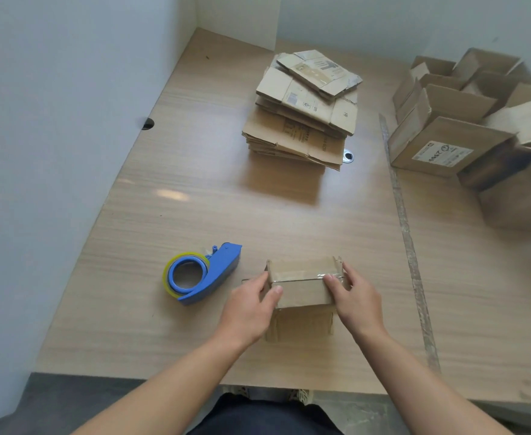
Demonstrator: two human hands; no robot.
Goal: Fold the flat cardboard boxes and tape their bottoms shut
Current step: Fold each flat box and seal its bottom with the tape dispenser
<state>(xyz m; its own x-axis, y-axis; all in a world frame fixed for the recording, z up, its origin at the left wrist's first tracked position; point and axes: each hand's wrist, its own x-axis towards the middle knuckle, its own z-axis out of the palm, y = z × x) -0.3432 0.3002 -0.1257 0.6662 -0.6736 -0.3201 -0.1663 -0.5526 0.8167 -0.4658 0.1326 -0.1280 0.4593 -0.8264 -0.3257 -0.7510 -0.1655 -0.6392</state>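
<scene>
A small folded cardboard box (303,291) stands bottom up on the wooden table (195,215), near its front edge. Clear tape runs across the seam of its closed flaps. My left hand (251,306) grips the box's left side, thumb on top. My right hand (356,298) holds the right side, fingers pressed on the tape end. A blue tape dispenser (203,274) with a clear roll lies on the table just left of the box, touched by neither hand. A stack of flat cardboard boxes (305,111) sits at the table's far middle.
Several folded open boxes (465,120) crowd the far right of the table. A strip of old tape (405,233) runs along a seam in the tabletop on the right. A wall borders the left side. Two cable holes (147,123) are in the tabletop.
</scene>
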